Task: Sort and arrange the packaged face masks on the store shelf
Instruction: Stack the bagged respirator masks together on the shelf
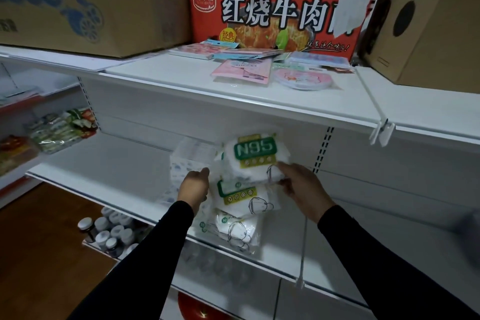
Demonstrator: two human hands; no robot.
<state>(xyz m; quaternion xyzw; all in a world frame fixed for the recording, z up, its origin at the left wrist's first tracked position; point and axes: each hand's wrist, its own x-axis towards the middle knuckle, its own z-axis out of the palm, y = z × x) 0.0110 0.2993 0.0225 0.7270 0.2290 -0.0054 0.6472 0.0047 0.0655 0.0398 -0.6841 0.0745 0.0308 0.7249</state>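
Hands holding up N95 mask pack [255,157] over middle shelf [124,164]: left hand [194,186] touching its edge, fingers straight; right hand [298,184] pinching corner. More packs [241,199] lying beneath; noodle carton [272,14] sitting above; shelf divider [302,249] standing right.

Three N95 mask packs [255,156] were counted on the middle shelf [109,164], two hands [193,186], and one red noodle carton [272,13] above.

N95 packs [253,161] overlap on the middle shelf [104,177], below the noodle carton [272,13].
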